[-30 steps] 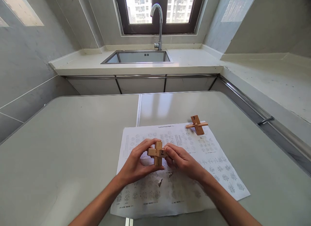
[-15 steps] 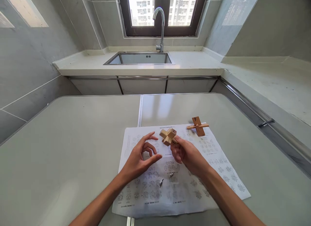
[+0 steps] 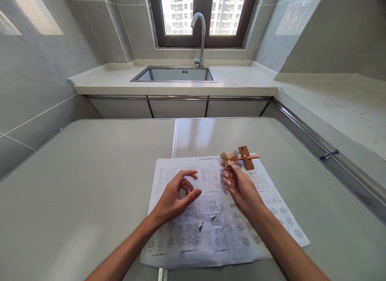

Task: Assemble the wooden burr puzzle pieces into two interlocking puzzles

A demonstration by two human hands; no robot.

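A grey table (image 3: 90,184) fills the kitchen corner, with a sink (image 3: 173,74) and tap (image 3: 199,35) on the counter beyond it under the window (image 3: 203,13). On the table lies a printed sheet (image 3: 217,228) covered in small diagrams. At the sheet's far right corner rests a darker wooden piece with a peg through it (image 3: 245,157). Just beside that piece, touching or nearly so, is a pale wooden cross puzzle (image 3: 228,159), gripped from below by the fingertips of the person's right hand (image 3: 241,188), which is stretched out and closed on the block. The left hand (image 3: 175,198) hovers empty over the middle of the sheet, fingers loosely curled and half spread, well apart from the puzzle. Whether the puzzle already rests on the paper cannot be told. By the look of it, the puzzle is being set down, and this would go best with a low, steady wrist, the block kept level and clear of the pegged piece so neither is knocked.
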